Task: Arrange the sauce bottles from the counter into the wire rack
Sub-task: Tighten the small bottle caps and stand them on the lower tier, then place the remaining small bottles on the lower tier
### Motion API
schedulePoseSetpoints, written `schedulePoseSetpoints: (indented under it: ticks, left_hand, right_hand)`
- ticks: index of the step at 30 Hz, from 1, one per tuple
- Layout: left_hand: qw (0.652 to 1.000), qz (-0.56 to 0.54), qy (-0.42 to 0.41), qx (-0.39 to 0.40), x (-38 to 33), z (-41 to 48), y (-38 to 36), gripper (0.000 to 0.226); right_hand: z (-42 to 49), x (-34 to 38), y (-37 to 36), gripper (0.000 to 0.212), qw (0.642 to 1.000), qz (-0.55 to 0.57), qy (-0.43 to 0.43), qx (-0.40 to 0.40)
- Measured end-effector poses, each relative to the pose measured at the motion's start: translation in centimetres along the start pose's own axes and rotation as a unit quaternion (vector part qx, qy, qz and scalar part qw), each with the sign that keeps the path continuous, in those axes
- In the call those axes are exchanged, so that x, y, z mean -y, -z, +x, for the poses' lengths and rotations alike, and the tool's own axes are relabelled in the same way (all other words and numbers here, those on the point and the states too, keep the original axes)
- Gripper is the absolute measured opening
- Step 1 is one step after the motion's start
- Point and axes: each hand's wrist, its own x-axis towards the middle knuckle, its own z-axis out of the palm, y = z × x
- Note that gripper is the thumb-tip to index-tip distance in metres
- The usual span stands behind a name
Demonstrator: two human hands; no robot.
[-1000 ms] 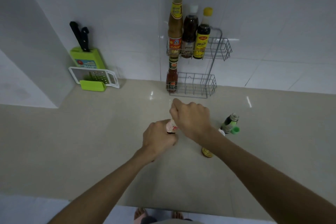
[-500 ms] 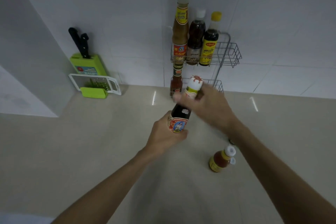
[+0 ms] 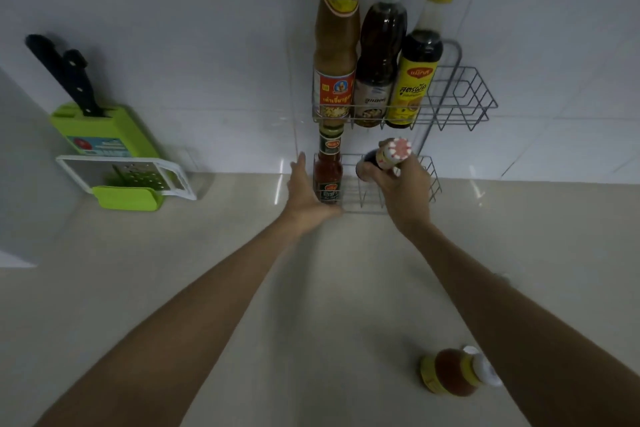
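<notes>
At frame centre, the right hand [image 3: 403, 185] wraps its fingers around a dark sauce bottle with a red-and-white cap [image 3: 388, 158], tilted over the two-tier grey wire rack [image 3: 460, 97]'s lower basket. The left hand [image 3: 306, 194], fingers spread wide, lies beside a red chilli sauce bottle [image 3: 328, 172] standing there. Three tall bottles fill the upper tier's left; its right stays open. An amber bottle [image 3: 453, 371] lies on the beige bench [image 3: 207, 288], lower right.

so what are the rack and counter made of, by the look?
Rack: thin metal wire, grey, coated or plated, cannot tell which; the open welded grid shows it. Counter: smooth beige stone or laminate, glossy; it carries bright streaks of reflected light near the wall.
</notes>
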Motion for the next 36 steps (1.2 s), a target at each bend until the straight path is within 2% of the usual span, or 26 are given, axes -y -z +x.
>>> schedulePoseSetpoints:
  ticks: [3, 6, 8, 11, 15, 18, 20, 21, 24, 27, 30, 33, 36]
  left_hand:
    - [0.999, -0.034, 0.035, 0.0, 0.4, 2.1, -0.5, 0.135]
    - [0.993, -0.091, 0.026, 0.066, 1.0, 2.4, -0.6, 0.112]
    - [0.992, -0.102, 0.017, 0.074, 1.4, 2.5, -0.8, 0.107]
    - [0.991, -0.112, 0.014, 0.073, 1.7, 2.6, -1.0, 0.108]
    - [0.991, -0.11, 0.015, 0.078, 1.5, 2.7, -1.1, 0.111]
    - [0.992, -0.087, 0.034, 0.089, 1.2, 2.2, -0.8, 0.117]
    - [0.995, -0.067, 0.037, 0.068, 0.4, 0.7, -1.1, 0.115]
    - [0.997, -0.057, 0.032, 0.043, 0.0, -0.4, -1.4, 0.11]
    - [0.998, -0.027, -0.015, -0.052, 0.2, -4.4, -3.1, 0.083]
    - [0.997, 0.025, -0.008, -0.069, 2.3, -9.2, -5.9, 0.068]
    - [0.997, 0.042, -0.061, 0.005, 4.9, -14.5, -9.0, 0.062]
    - [0.982, 0.055, -0.102, 0.148, 6.5, -18.0, -11.7, 0.071]
    - [0.958, 0.065, -0.138, 0.244, 6.3, -19.7, -14.1, 0.072]
  right_hand:
    - [1.5, -1.7, -2.2, 0.035, 0.999, -0.037, -0.012, 0.023]
    - [2.3, -2.3, -3.6, 0.045, 0.995, -0.082, 0.003, 0.06]
    - [3.1, -2.3, -4.0, 0.048, 0.99, -0.107, 0.006, 0.094]
    - [4.3, -2.4, -4.3, 0.05, 0.977, -0.146, -0.036, 0.151]
    - [4.6, -2.7, -4.5, 0.055, 0.965, -0.169, -0.069, 0.187]
    - [4.1, -2.5, -3.7, 0.067, 0.95, -0.153, -0.083, 0.257]
    - [3.4, -1.9, -1.9, 0.075, 0.948, -0.159, -0.081, 0.264]
    - [2.8, -1.7, -0.4, 0.071, 0.953, -0.168, -0.066, 0.245]
    - [-0.7, -1.3, 5.6, 0.04, 0.971, -0.15, 0.019, 0.183]
    - [-7.2, -2.1, 11.7, 0.039, 0.973, -0.145, 0.053, 0.173]
    - [-14.0, -6.0, 15.6, 0.039, 0.957, -0.209, 0.02, 0.199]
    - [-18.2, -11.1, 17.0, 0.042, 0.924, -0.275, -0.026, 0.263]
    - [-20.1, -14.7, 16.6, 0.043, 0.899, -0.299, 0.029, 0.318]
